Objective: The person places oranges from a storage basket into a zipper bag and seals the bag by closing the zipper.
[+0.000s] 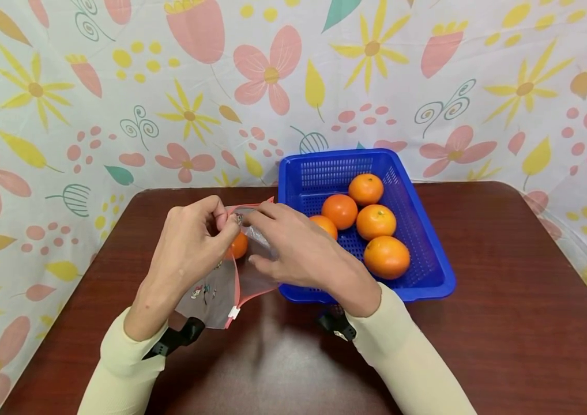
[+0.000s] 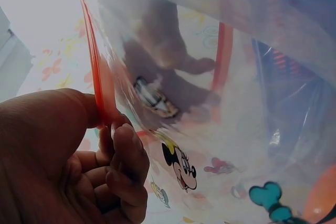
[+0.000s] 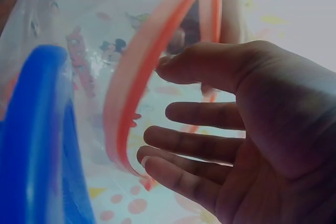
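A clear plastic zip bag with cartoon prints and a red zip edge stands with its mouth parted. My left hand pinches the red edge between thumb and fingers, as the left wrist view shows. One orange shows at the bag, partly hidden behind the left hand. My right hand is at the bag's mouth, its fingers spread and loosely bent, holding nothing. In the right wrist view, the red edge runs just beyond its fingertips. A white slider sits near the zip's front end.
A blue plastic basket stands directly right of the bag, partly under the right hand and forearm. Several oranges lie in it. Dark wood tabletop extends around them, and a flower-print cloth hangs behind.
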Demonstrator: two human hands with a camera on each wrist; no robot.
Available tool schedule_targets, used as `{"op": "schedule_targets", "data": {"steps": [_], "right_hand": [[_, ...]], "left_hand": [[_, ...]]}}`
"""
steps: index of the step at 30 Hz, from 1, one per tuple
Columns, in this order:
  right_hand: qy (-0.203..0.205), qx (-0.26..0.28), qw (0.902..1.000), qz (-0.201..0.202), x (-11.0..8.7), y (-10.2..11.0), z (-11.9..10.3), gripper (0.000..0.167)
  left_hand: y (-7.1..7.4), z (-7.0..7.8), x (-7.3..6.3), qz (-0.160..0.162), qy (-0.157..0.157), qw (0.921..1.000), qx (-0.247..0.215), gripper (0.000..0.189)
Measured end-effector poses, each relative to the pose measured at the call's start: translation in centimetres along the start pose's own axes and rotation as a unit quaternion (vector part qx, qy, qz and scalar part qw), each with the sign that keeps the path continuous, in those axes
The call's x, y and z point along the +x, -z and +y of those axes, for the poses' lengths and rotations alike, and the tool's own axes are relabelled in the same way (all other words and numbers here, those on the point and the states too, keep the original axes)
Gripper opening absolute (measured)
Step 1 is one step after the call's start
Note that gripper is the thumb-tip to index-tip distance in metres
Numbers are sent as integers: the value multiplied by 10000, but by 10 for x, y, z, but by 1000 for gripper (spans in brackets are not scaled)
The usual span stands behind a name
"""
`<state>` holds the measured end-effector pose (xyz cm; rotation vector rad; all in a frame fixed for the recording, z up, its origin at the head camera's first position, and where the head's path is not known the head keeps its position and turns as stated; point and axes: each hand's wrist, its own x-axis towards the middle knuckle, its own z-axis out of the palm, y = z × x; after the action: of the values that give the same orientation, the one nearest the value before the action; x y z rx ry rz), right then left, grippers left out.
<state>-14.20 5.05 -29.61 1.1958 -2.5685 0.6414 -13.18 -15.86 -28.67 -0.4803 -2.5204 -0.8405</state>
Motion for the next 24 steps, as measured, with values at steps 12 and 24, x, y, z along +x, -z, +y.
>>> {"op": "schedule_targets", "data": {"steps": [12, 24], "right_hand": [[-264, -332, 9987, 273, -17, 13, 10, 41], [-1059, -428, 9932, -207, -39, 26, 34, 50]], "left_hand": [[1, 0, 0, 1, -55, 9999, 127, 25], [1, -1, 0, -78, -12, 9997, 245, 23]]}}
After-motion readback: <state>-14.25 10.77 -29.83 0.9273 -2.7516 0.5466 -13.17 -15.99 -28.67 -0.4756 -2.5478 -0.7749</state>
